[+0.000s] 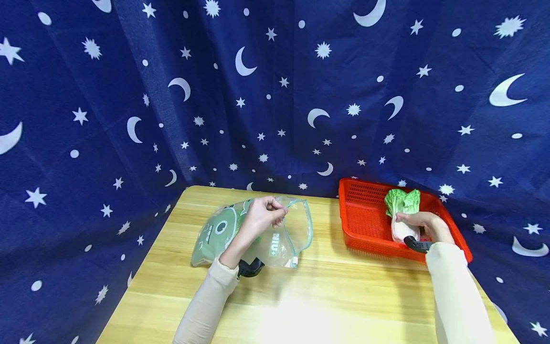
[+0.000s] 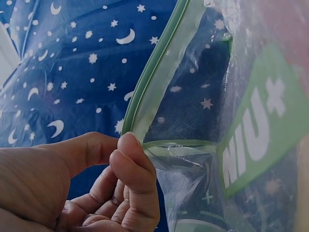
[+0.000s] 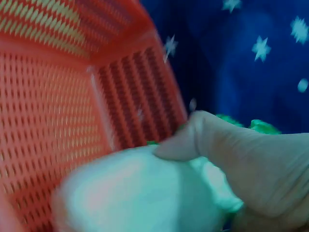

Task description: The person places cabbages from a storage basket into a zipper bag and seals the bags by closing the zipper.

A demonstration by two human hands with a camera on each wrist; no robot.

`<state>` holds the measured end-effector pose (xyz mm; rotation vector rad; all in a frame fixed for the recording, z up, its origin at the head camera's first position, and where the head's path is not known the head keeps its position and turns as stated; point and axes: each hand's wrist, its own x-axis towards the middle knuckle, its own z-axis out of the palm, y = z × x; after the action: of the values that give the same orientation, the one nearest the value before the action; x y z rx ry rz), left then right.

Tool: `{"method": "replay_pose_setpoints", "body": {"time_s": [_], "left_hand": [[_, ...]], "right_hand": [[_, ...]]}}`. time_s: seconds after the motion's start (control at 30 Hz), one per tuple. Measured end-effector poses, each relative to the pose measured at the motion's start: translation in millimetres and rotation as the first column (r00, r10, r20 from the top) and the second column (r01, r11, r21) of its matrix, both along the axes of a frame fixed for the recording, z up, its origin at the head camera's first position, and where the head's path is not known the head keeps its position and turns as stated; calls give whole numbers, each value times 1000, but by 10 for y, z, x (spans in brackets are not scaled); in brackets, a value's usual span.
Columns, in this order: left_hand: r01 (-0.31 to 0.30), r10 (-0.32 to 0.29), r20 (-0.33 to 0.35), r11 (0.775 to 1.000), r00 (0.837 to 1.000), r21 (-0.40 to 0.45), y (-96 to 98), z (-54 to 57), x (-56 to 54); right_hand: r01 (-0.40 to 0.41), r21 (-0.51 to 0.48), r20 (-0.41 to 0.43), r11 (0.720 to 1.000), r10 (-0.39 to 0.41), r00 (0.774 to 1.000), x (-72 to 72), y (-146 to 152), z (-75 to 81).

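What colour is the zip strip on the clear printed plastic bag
The zip strip is green, seen best in the left wrist view.

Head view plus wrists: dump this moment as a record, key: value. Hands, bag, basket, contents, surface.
left hand: pinches the zip edge of the bag
right hand: grips the cabbage, thumb on its white base
bag: clear with green print, lying on the table, mouth parted, facing right
bag contents: cannot tell print from contents
basket: red, perforated, right of the bag
cabbage: in the basket, leafy end away from the person; lifted or resting, cannot tell
table: light wood
backdrop: blue cloth, white moons and stars
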<state>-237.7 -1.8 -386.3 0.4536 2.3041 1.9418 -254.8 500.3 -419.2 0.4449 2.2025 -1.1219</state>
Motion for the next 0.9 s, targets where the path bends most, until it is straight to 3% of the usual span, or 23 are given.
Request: {"method": "replay_pose_setpoints", "body": {"time_s": [0.07, 0.1, 0.13, 0.17, 0.2, 0.23, 0.3, 0.33, 0.43, 0.47, 0.5, 0.57, 0.63, 0.7, 0.77, 0.9], "left_hand": [[3, -3, -2, 1000, 1000, -5, -6, 6, -4], [3, -3, -3, 1000, 1000, -5, -8, 8, -4], [2, -2, -2, 1000, 1000, 0, -10, 9, -4], [0, 0, -2, 1000, 1000, 7, -12, 9, 0], [-2, 2, -2, 1000, 1000, 14, -12, 6, 1], [-3, 3, -2, 1000, 1000, 22, -12, 1, 1], [-6, 7, -4, 999, 1000, 33, -12, -8, 2], [-7, 7, -5, 999, 1000, 39, -13, -13, 0], [-4, 4, -9, 999, 1000, 50, -10, -26, 1], [-4, 5, -12, 999, 1000, 54, -12, -28, 1], [-4, 5, -14, 998, 1000, 58, -14, -29, 1], [-3, 4, -20, 998, 1000, 63, -18, -27, 4], [-3, 5, -25, 998, 1000, 67, -23, -25, 8], [-4, 6, -29, 998, 1000, 70, -28, -16, 11], [-6, 9, -31, 997, 999, 75, -33, -8, 15], [-11, 14, -29, 996, 999, 89, -43, 11, 24]], "right_hand": [[27, 91, -135, 995, -15, 991, 5, -91, 42], [81, 150, -221, 985, -46, 974, 24, -159, 72], [161, 189, -316, 969, -96, 944, 40, -238, 90], [254, 215, -412, 943, -148, 899, 54, -313, 100], [356, 218, -510, 909, -205, 835, 69, -391, 104], [452, 199, -605, 870, -254, 755, 80, -463, 97], [587, 95, -751, 804, -329, 572, 96, -590, 70], [620, 21, -806, 784, -354, 475, 98, -639, 39], [638, -146, -891, 756, -380, 247, 128, -731, -80], [630, -186, -905, 754, -380, 189, 136, -752, -118], [619, -211, -916, 757, -374, 145, 146, -768, -155], [588, -261, -926, 765, -372, 72, 172, -799, -224], [549, -294, -929, 782, -368, 26, 199, -840, -269], [473, -339, -921, 813, -389, 8, 242, -922, -263], [420, -357, -916, 835, -401, 19, 311, -1059, -209], [375, -340, -911, 863, -401, 98, 492, -1455, -9]]}}
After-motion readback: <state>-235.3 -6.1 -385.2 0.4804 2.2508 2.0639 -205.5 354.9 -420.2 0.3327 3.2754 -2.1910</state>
